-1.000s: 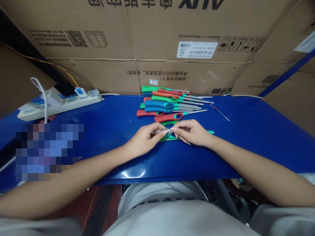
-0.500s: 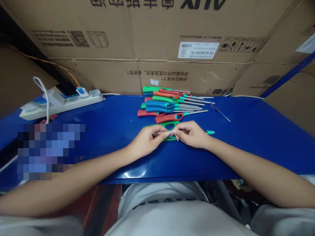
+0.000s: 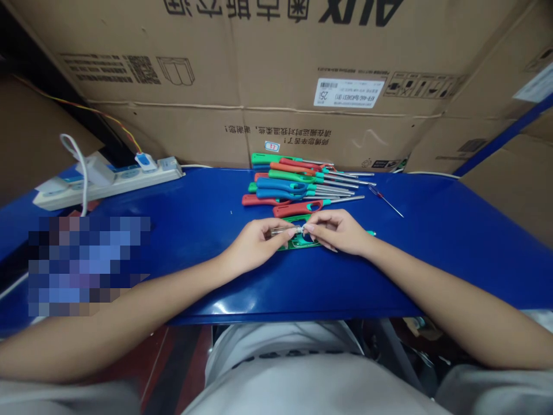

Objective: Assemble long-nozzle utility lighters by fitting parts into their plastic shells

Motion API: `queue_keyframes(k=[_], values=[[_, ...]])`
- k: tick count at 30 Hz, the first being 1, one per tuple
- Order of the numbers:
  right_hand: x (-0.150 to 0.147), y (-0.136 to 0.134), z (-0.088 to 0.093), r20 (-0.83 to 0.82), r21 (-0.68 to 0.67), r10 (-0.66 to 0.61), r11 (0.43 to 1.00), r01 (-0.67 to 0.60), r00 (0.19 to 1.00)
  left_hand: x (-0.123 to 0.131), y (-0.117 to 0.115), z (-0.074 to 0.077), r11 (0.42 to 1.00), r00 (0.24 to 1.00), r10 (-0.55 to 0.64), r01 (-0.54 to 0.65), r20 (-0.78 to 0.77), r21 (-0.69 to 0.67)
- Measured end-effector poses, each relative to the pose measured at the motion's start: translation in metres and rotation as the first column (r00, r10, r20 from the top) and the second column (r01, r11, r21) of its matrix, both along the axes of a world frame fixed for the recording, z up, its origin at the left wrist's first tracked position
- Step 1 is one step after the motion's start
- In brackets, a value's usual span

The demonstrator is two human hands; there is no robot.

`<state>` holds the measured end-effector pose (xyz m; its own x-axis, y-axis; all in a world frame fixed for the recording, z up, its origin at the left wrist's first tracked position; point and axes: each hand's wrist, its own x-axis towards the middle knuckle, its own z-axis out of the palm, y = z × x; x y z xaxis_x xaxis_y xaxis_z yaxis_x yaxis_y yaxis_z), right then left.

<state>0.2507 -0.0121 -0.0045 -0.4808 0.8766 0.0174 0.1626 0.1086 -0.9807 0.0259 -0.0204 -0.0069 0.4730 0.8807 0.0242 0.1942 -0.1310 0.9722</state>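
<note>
Between thumb and fingers, my left hand grips a small clear tube, perhaps a lighter's fuel tank, lying sideways. My right hand is closed in a pinch at the tube's whitish end; the tiny part there is too small to name. Under both hands lie green lighter casing halves, partly hidden. A teal tip pokes out beyond my right hand. Just behind them rests a red long-necked lighter, touched by neither hand.
Several red, blue, green and orange lighters are piled at the back against a cardboard box. A thin screwdriver lies to their right. A white power strip with plugs and cables stands at the left, near a blurred-out patch.
My right hand has shifted slightly right and its fingers have turned at the tube's end. More of the clear tube and green casing shows. My left hand stays nearly in place.
</note>
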Motion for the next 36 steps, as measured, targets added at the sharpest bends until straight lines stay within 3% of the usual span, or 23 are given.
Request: queue_keyframes(k=[9,16,24,36], values=[[-0.0036,-0.0013,-0.0019,0.027,0.15,-0.05,0.988,0.045,0.998,0.0006,-0.0024,0.0014,0.996,0.999,-0.03,0.033,-0.033,0.083],[-0.0026,-0.0033,-0.0023,0.07,0.1,-0.053,0.994,0.046,0.996,0.0033,-0.0052,-0.0015,0.987,0.998,-0.016,0.024,-0.054,0.159],[-0.0025,0.0011,0.0029,0.01,-0.02,-0.012,1.0,0.012,1.0,0.0016,-0.0019,-0.0056,0.983,0.999,0.008,0.001,-0.049,0.181],[-0.0078,0.0021,0.0041,0.03,-0.02,-0.064,0.998,0.064,0.998,0.0018,-0.0027,-0.0069,0.983,1.0,0.012,-0.007,-0.029,0.181]])
